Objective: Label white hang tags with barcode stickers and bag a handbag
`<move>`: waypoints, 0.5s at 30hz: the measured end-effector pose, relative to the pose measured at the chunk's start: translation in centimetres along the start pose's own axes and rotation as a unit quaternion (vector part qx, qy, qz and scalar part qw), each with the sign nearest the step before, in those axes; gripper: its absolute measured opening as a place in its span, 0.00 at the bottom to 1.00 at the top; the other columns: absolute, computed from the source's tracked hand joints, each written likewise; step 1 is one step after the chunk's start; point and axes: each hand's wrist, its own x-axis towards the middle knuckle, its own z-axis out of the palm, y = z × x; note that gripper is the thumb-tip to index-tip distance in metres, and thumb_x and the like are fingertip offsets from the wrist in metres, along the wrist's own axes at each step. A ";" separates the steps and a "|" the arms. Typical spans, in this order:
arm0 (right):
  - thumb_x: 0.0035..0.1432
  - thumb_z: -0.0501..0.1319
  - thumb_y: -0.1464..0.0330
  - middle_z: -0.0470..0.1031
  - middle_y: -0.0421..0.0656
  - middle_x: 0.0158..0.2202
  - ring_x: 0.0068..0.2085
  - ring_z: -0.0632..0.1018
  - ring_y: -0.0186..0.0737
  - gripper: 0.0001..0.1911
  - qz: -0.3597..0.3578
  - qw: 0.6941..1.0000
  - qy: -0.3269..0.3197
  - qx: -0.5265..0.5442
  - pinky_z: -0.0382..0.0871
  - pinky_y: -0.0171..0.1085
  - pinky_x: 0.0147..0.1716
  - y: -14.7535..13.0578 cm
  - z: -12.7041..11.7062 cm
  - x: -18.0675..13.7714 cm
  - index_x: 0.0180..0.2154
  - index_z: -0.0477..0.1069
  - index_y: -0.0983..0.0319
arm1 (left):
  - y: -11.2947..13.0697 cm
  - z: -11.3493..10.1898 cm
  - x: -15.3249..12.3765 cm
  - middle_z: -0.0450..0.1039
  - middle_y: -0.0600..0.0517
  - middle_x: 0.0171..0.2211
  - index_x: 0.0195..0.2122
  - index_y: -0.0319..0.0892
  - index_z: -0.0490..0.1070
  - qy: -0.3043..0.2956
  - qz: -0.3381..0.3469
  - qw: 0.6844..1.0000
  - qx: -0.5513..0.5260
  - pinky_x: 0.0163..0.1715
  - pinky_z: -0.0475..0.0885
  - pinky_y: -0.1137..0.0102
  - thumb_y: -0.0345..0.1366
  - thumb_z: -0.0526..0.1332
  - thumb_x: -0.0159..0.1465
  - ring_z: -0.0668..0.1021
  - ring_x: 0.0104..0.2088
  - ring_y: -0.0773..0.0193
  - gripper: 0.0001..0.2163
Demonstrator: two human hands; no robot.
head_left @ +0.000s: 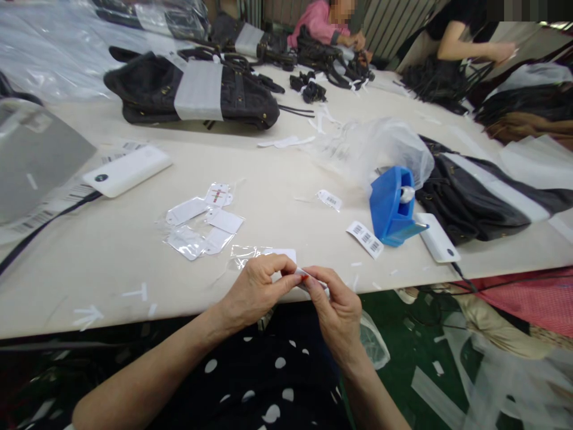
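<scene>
Left hand (257, 289), right hand (338, 310) pinch one white tag (301, 273) at bench (111, 263) near edge. Beyond: glossy sleeved tags (203, 227), blue plastic dispenser (391, 206).

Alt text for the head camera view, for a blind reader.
The left hand and right hand pinch a small white tag at the table edge. Loose tags, a blue tape dispenser and black bags lie beyond; two people work opposite.
</scene>
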 end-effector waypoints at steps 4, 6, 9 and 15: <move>0.56 0.57 0.70 0.74 0.42 0.37 0.39 0.74 0.38 0.08 -0.001 1.000 0.007 0.010 0.69 0.37 0.40 0.0 -0.1 0.0 0.39 0.72 0.58 | -0.3 0.4 -0.2 0.71 0.54 0.24 0.25 0.40 0.71 0.028 0.032 0.998 0.051 0.31 0.63 0.73 0.34 0.59 0.57 0.71 0.27 0.68 0.06; 0.57 0.57 0.70 0.74 0.42 0.37 0.40 0.74 0.38 0.08 0.000 1.000 0.007 0.015 0.69 0.38 0.40 0.0 -0.1 0.1 0.39 0.72 0.58 | -0.6 0.6 -0.2 0.71 0.54 0.25 0.26 0.40 0.71 0.037 0.054 0.996 0.065 0.33 0.63 0.71 0.34 0.58 0.58 0.71 0.28 0.67 0.06; 0.57 0.57 0.70 0.74 0.42 0.38 0.40 0.74 0.38 0.07 0.009 0.999 0.010 0.037 0.70 0.38 0.41 0.0 0.0 0.1 0.37 0.73 0.58 | -0.8 0.8 -0.3 0.71 0.53 0.26 0.27 0.41 0.71 0.044 0.086 0.992 0.077 0.35 0.63 0.70 0.33 0.57 0.59 0.71 0.29 0.66 0.05; 0.57 0.57 0.67 0.74 0.43 0.38 0.40 0.74 0.39 0.07 0.083 0.990 0.024 0.113 0.71 0.39 0.40 -0.1 0.4 0.3 0.33 0.74 0.59 | -1.0 0.9 -0.2 0.73 0.53 0.26 0.29 0.41 0.70 0.051 0.136 0.983 0.115 0.36 0.62 0.68 0.31 0.56 0.59 0.72 0.30 0.66 0.04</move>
